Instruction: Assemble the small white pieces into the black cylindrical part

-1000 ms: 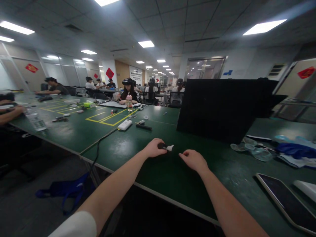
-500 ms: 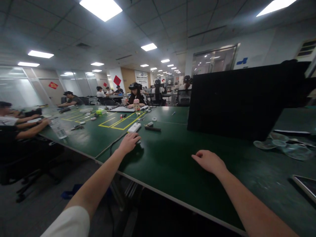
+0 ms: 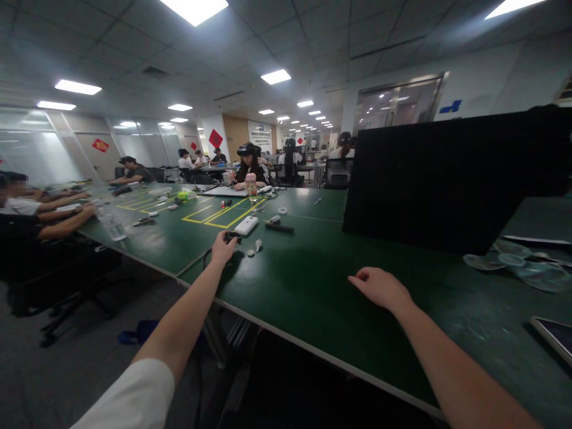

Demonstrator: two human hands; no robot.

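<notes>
My left hand (image 3: 221,249) is closed around a small black object (image 3: 233,237) just above the green table (image 3: 308,280). The object's kind is too small and dark to make out. Just right of that hand lie a small white pointed piece (image 3: 258,245) and a small round white piece (image 3: 251,253). Behind them is a white box-shaped device (image 3: 246,224), with a dark bar (image 3: 279,227) to its right. My right hand (image 3: 379,288) rests on the table with its fingers curled in and nothing visible in them.
A large black panel (image 3: 415,185) stands upright at the right. Clear plastic pieces (image 3: 518,262) and a phone-like device (image 3: 554,339) lie beyond my right arm. A clear bottle (image 3: 111,225) is on the left, near seated people. Another person (image 3: 250,170) sits across the table.
My left hand has drawn back to the left with the small black object in it, uncovering the two white pieces. The right hand stays in place. The view has shifted slightly.
</notes>
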